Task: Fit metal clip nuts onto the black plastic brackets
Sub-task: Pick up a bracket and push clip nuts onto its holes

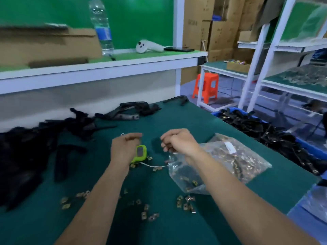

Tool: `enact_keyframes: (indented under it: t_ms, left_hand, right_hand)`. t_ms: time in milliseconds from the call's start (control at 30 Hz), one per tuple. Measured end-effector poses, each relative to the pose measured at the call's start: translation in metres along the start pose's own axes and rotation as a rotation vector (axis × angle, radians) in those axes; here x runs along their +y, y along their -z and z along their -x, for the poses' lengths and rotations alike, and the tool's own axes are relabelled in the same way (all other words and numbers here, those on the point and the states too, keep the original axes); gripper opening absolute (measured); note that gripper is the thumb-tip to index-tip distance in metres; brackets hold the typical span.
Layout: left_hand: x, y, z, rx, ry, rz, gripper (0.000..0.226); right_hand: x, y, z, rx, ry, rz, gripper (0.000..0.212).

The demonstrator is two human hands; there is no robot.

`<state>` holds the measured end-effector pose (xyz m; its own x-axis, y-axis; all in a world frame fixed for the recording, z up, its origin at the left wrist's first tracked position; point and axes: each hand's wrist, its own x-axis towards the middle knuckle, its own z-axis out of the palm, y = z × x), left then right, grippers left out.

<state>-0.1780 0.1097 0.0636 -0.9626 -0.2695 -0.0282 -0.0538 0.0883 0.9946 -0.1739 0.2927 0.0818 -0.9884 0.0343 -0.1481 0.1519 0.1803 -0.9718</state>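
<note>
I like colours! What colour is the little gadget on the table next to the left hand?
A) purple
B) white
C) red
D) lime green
D: the gadget beside the left hand has a lime green case around a grey face.

The clip nuts (187, 202) are brassy metal, the bag (235, 161) glossy clear plastic, the brackets (122, 114) matt black plastic.

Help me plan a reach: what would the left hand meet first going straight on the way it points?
Past the left hand, bare green mat, then probably the black brackets at the far edge; depth is unclear.
</note>
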Motion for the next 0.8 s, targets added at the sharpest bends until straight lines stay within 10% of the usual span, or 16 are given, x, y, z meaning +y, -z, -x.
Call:
enact_keyframes:
  t_ms: [333, 800]
  left_hand:
    - [-0.061, 0.196, 0.008, 0.387, 0.108, -0.263, 0.036]
    - [-0.096, 0.178, 0.048, 0.158, -0.198, -0.79, 0.017]
  right_hand:
    - [-0.009, -0.167, -0.047, -0.303, 0.184, 0.543, 0.032]
    - [-0.025, -0.295, -0.174, -0.258, 0.333, 1.134, 0.08]
